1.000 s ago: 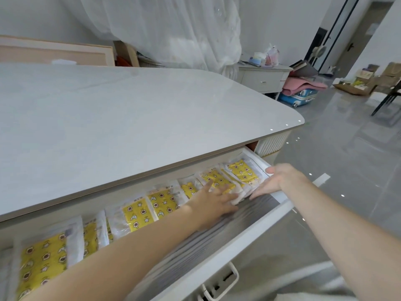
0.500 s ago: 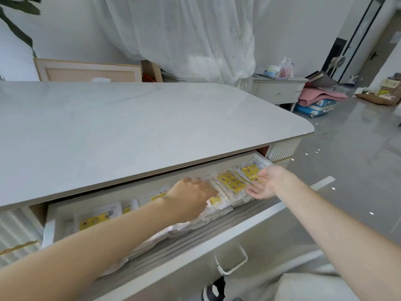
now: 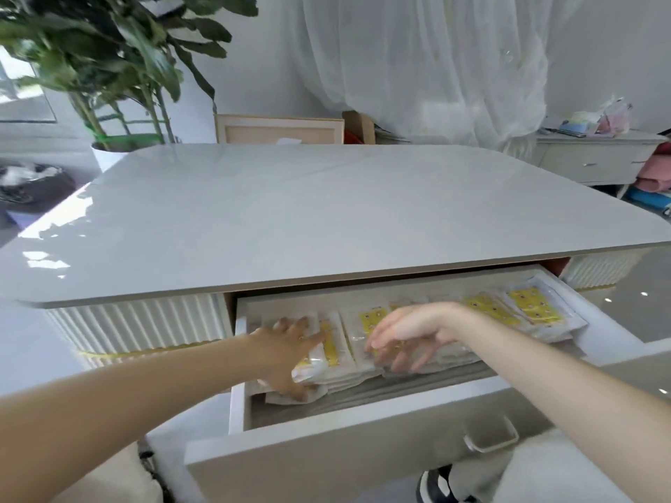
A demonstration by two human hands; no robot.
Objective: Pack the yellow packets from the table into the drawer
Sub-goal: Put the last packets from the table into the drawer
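Note:
The white drawer (image 3: pixel 326 422) under the tabletop (image 3: pixel 290 212) is pulled out. Several yellow packets (image 3: pixel 530 306) in clear wrappers lie in a row inside it, overlapping. My left hand (image 3: pixel 287 346) rests on the leftmost packets (image 3: pixel 330 343), fingers spread on top and thumb under the stack's front edge. My right hand (image 3: pixel 406 335) hovers palm down over the middle packets, fingers apart and curled, touching or just above them. No packet lies on the tabletop.
A metal handle (image 3: pixel 490 435) sits on the drawer front. A potted plant (image 3: pixel 109 67) stands at the table's far left, a framed board (image 3: pixel 279 128) and a curtain behind it. A white side cabinet (image 3: pixel 595 154) is at the right.
Both hands have slid left along the row of packets, from the right end to the left and middle. The head has turned left, bringing the plant into view.

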